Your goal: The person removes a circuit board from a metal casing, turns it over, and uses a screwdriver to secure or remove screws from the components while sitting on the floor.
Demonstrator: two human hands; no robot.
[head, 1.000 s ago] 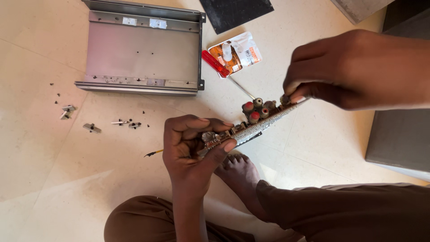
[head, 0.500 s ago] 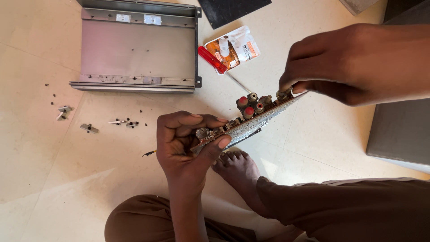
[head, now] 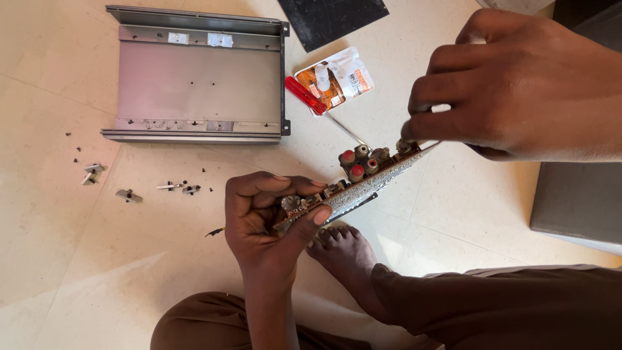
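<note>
Circuit board [head: 363, 188], narrow and seen edge-on, slants between both hands, carrying two red-capped and what look like two grey round parts. Left hand [head: 265, 220] is curled closed around its lower end; right hand [head: 518, 91] pinches the upper end with fingertips. Beyond the left hand lie one grey metal chassis [head: 194, 78] and one red-handled screwdriver [head: 308, 96].

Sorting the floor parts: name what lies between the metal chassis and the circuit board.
In the head view, a red-handled screwdriver lies on the floor between the metal chassis and the circuit board.
</note>
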